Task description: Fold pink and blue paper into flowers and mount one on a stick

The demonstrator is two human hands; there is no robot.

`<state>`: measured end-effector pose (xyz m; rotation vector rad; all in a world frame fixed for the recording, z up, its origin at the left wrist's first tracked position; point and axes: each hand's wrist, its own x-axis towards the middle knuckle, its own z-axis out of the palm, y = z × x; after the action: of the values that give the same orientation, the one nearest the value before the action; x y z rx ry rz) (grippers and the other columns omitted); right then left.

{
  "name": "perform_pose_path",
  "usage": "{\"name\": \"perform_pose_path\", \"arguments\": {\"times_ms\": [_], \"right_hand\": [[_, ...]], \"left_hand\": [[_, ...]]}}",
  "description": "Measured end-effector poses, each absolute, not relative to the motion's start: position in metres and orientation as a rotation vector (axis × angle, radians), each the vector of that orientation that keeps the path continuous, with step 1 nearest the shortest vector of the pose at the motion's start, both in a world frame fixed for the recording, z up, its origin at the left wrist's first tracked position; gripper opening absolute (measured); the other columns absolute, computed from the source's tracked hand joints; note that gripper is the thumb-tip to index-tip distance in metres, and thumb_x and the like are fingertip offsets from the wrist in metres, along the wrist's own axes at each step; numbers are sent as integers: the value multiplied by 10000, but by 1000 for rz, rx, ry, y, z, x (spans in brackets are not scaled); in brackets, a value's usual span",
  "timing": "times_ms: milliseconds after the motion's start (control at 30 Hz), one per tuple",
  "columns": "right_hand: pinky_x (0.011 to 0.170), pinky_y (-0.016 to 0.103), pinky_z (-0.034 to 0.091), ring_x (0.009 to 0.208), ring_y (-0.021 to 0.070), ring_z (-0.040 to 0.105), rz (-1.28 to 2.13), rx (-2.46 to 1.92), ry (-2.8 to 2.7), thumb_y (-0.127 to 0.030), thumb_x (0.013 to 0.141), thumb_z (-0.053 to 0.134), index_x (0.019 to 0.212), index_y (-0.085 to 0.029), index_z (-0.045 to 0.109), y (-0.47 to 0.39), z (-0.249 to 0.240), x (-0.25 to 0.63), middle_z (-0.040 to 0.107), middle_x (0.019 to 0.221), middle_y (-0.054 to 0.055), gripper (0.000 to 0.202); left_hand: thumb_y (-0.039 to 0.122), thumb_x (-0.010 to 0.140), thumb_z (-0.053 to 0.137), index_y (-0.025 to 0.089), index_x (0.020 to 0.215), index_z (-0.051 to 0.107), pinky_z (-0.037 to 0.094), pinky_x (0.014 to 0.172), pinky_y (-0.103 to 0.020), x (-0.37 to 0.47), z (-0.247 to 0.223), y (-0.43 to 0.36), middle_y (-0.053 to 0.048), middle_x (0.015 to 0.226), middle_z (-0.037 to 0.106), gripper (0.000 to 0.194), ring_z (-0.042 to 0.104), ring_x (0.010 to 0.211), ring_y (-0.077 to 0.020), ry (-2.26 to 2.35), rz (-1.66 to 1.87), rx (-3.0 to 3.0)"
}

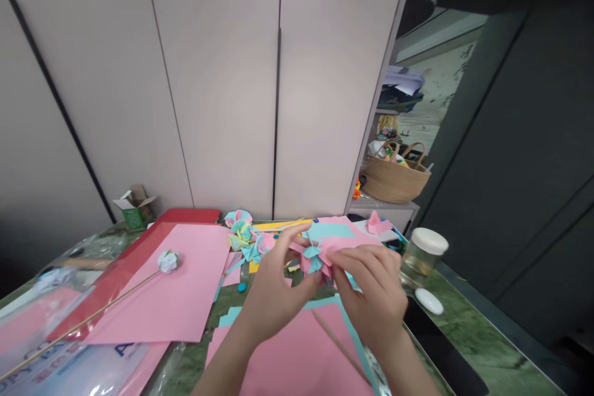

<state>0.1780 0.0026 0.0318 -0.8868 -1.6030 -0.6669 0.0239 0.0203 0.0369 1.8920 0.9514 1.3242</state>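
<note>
A pink and light-blue paper flower (314, 260) is held up between my two hands, above the table. My left hand (283, 272) curves around its left side, thumb beneath and fingers above. On its right, my right hand (369, 275) pinches a pink petal between thumb and fingertips. Part of the flower's underside is hidden by the fingers. Below my hands lie stacked pink paper sheets (283, 346) with light-blue ones under them. A thin stick (338, 340) rests across the stack near my right wrist.
Several finished paper flowers (245, 235) lie behind my left hand. To the left, a white paper flower on a long stick (167, 261) rests on a pink sheet (180, 303). At right are a lidded jar (424, 253), a white oval object (429, 301) and a black flat object (445, 349).
</note>
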Motion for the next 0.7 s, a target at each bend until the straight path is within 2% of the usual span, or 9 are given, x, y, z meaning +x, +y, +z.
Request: {"name": "perform_pose_path", "arguments": {"times_ms": [67, 167, 367, 500, 700], "right_hand": [[720, 325, 355, 722, 136, 563, -692, -895, -1627, -109, 783, 631, 843, -214, 652, 2, 32, 177, 702, 748, -11, 123], [738, 334, 335, 718, 133, 564, -774, -919, -1644, -104, 755, 665, 845, -218, 652, 0, 33, 175, 703, 732, -23, 145], [725, 333, 326, 692, 126, 580, -873, -899, -1649, -87, 725, 683, 856, -210, 645, -1, 30, 172, 707, 727, -28, 184], [725, 330, 333, 681, 119, 606, -862, -909, -1628, -100, 737, 678, 871, -209, 644, -5, 29, 169, 710, 732, -29, 176], [740, 330, 334, 680, 115, 631, -819, -926, -1611, -97, 760, 654, 882, -204, 638, -8, 30, 166, 718, 747, -31, 163]], "left_hand": [[75, 728, 555, 260, 1187, 487, 548, 844, -361, 28, 35, 22, -52, 1022, 605, 499, 628, 937, -182, 929, 1380, 1859], [41, 681, 534, 246, 1191, 467, 529, 876, -367, 32, 28, 26, -51, 1041, 601, 554, 607, 987, -192, 981, 1528, 1911], [32, 644, 531, 184, 1177, 460, 491, 901, -394, 37, 16, 32, -95, 1069, 568, 558, 540, 1047, -223, 1042, 2054, 2290], [27, 657, 507, 186, 1186, 454, 492, 889, -389, 36, 18, 31, -104, 1081, 559, 554, 521, 1070, -224, 1023, 2006, 2257], [50, 777, 434, 216, 1245, 431, 490, 895, -427, 36, 19, 25, -135, 1312, 439, 497, 421, 1242, -254, 1086, 1903, 2177]]}}
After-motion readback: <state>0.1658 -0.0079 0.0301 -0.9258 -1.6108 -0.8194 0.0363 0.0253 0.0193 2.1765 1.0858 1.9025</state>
